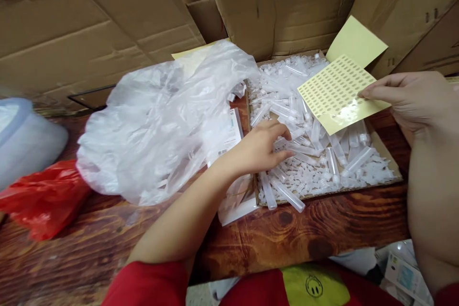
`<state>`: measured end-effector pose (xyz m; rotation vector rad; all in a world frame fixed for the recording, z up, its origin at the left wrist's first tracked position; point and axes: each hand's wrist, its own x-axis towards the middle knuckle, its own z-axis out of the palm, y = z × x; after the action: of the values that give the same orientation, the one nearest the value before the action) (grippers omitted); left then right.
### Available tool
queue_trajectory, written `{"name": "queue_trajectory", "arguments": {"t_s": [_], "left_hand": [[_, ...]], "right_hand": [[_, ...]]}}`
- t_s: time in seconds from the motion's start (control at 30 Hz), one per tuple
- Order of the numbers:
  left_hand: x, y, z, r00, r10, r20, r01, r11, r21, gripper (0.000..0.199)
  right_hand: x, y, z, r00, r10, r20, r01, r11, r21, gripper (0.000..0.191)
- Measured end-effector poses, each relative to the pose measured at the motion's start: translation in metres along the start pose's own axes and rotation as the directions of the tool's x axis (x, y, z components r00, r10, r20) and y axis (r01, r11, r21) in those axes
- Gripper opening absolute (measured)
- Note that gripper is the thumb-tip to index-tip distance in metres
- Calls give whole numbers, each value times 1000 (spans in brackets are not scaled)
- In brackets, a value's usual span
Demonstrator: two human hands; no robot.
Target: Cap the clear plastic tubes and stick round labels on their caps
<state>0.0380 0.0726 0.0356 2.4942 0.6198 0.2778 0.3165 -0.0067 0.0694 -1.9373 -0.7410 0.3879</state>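
A shallow cardboard tray (pixel 389 165) holds a heap of clear plastic tubes (pixel 332 162) and small white plastic pieces. Over its left part is my left hand (pixel 267 146), its thumb and fingers apart above the tubes, with nothing visible between them. My right hand (pixel 412 95) pinches the right corner of a yellow sticker sheet (pixel 335 91) printed with rows of small ovals, tilted above the tray. Behind that sheet, a plain yellow sheet (pixel 355 43) leans at the tray's back right corner.
A crumpled clear plastic bag (pixel 154 124) spreads left of the tray, partly over a printed white packet (pixel 234 129). Farther left are a red bag (pixel 46 198) and a whitish tub (pixel 32 138). Cardboard boxes (pixel 287 5) stand along the back of the wooden table (pixel 287 234).
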Motion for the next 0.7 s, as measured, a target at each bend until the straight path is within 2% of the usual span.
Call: {"name": "queue_trajectory", "arguments": {"t_s": [0.13,0.27,0.37,0.43,0.5,0.57,0.63,0.67,0.7], "left_hand": [[4,-5,13,992,-113,-54,119,985,127,24],[5,-10,14,985,-161,-54,166,980,111,12],[5,-10,11,981,-162,-109,168,984,49,10],[5,-10,8,970,-171,-172,168,985,-36,13],[6,-10,7,953,-179,-245,142,977,-161,18],[7,-8,6,931,-186,-314,79,943,-325,22],[7,-5,8,914,-194,-355,-17,859,-513,26],[7,-2,9,910,-195,-367,-68,802,-593,27],[6,1,10,904,-189,-383,-117,753,-648,27]], "right_hand": [[0,1,-2,1000,-3,-6,3,1000,-5,14],[7,12,-5,997,-45,69,49,997,-54,7],[18,26,-4,982,-166,95,170,985,-28,5],[20,32,-1,947,-320,-1,320,947,-28,7],[10,30,7,857,-505,-105,505,863,-34,11],[-10,23,18,734,-670,-113,677,736,29,13],[-38,13,29,585,-811,-35,810,580,88,16],[-52,8,34,476,-877,-60,876,467,122,18],[-64,4,38,389,-921,-33,915,383,125,21]]}}
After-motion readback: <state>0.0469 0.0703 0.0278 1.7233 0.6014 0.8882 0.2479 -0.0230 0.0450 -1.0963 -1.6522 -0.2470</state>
